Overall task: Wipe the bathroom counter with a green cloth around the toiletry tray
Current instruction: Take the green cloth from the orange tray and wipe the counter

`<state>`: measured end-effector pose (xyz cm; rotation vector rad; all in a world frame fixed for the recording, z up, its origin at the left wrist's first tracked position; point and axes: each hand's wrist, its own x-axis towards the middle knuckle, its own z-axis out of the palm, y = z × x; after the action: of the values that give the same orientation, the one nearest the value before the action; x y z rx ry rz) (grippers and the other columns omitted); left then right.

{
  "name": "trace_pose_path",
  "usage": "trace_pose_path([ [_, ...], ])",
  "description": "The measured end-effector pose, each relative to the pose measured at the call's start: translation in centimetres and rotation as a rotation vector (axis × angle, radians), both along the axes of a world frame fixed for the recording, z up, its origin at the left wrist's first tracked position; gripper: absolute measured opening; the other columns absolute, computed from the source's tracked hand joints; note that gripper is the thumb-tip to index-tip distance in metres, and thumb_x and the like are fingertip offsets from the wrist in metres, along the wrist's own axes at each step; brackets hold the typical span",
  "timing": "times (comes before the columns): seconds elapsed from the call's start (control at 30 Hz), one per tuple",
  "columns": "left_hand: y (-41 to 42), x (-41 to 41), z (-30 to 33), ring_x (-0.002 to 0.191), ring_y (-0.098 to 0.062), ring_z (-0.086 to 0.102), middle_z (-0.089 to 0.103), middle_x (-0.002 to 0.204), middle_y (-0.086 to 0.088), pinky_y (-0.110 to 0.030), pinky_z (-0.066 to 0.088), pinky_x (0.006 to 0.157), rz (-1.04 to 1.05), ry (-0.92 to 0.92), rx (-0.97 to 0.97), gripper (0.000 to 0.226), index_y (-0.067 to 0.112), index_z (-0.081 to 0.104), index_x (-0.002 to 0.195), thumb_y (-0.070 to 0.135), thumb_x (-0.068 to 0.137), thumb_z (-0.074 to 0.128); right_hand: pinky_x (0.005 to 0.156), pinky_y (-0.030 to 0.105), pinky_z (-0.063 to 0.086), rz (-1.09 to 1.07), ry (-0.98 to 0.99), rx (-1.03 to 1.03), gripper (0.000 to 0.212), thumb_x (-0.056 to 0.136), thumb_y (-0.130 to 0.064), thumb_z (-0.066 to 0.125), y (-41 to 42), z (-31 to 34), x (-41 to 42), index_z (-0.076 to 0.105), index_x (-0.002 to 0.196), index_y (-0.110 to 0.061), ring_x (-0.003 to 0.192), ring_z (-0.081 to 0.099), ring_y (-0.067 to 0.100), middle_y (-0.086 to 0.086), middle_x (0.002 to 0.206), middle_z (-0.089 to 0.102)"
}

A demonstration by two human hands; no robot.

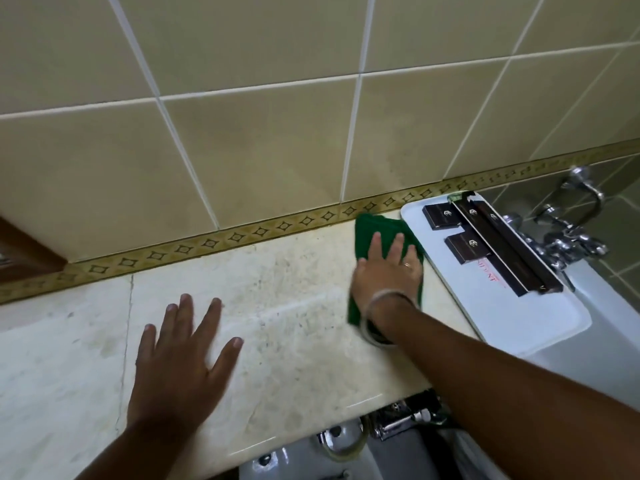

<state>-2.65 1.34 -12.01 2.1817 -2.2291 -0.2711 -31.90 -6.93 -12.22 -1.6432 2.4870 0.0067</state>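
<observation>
I see the counter (pixel 284 306) running along the tiled wall (pixel 242 150). On it, my left hand (pixel 180 368) lies flat at the near left; my right hand (pixel 388 268) lies on the cloth (pixel 377 226), just left of the tray (pixel 519 323). Boxes (pixel 485 244) lie in the tray; the taps (pixel 568 237) stand to its right.

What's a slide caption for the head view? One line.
Right hand presses green cloth on counter beside white tray; left hand spread flat.

- Counter (pixel 277 323): pale speckled stone, polished, scuffed.
- Cloth (pixel 377 230): green, soft nap.
- Tray (pixel 519 323): white plastic, smooth.
- Wall tiles (pixel 259 150): beige ceramic, satin.
- Taps (pixel 568 237): shiny chrome.
- Boxes (pixel 467 249): dark matt card.
</observation>
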Motion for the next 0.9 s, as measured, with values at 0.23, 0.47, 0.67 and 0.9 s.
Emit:
trace_pose_path([
  [0.23,0.2,-0.2,0.3,0.154,-0.025,0.004,0.005,0.167,-0.006,-0.048,0.004,0.123,0.011,0.005,0.002,0.083,0.036,0.019,0.156,0.076,0.085,0.003,0.116,0.055,0.01,0.766,-0.083,0.01,0.064,0.093,-0.049,0.02,3.0,0.6,12.3,0.005,0.151,-0.025,0.144,0.008,0.039,0.015,0.159,0.005],
  [0.47,0.0,0.1,0.0,0.153,-0.028,0.012,0.014,0.165,-0.009,-0.051,0.008,0.122,-0.016,0.011,-0.009,0.081,0.038,0.021,0.154,0.08,0.086,0.01,0.114,0.046,0.021,0.554,0.031,-0.044,0.063,0.091,-0.05,0.018,7.0,0.7,-0.9,0.02,0.15,-0.029,0.141,0.025,0.036,0.013,0.157,0.021],
  [0.67,-0.2,0.4,-0.6,0.153,-0.027,0.011,0.012,0.166,-0.008,-0.051,0.008,0.121,-0.015,0.014,-0.021,0.079,0.039,0.019,0.154,0.079,0.086,0.013,0.117,0.052,0.011,0.058,0.036,0.025,0.068,0.094,-0.053,0.011,-0.2,0.3,4.2,-0.005,0.151,-0.02,0.144,0.007,0.042,0.02,0.159,0.001],
  [0.9,-0.1,0.3,-0.3,0.153,-0.026,0.011,0.012,0.166,-0.007,-0.05,0.01,0.123,-0.001,0.055,-0.027,0.072,0.036,0.02,0.155,0.064,0.089,0.017,0.115,0.05,0.012,0.919,-0.044,0.035,0.061,0.093,-0.052,0.022,4.0,1.0,7.3,0.009,0.15,-0.036,0.145,0.009,0.037,0.009,0.161,0.008],
])
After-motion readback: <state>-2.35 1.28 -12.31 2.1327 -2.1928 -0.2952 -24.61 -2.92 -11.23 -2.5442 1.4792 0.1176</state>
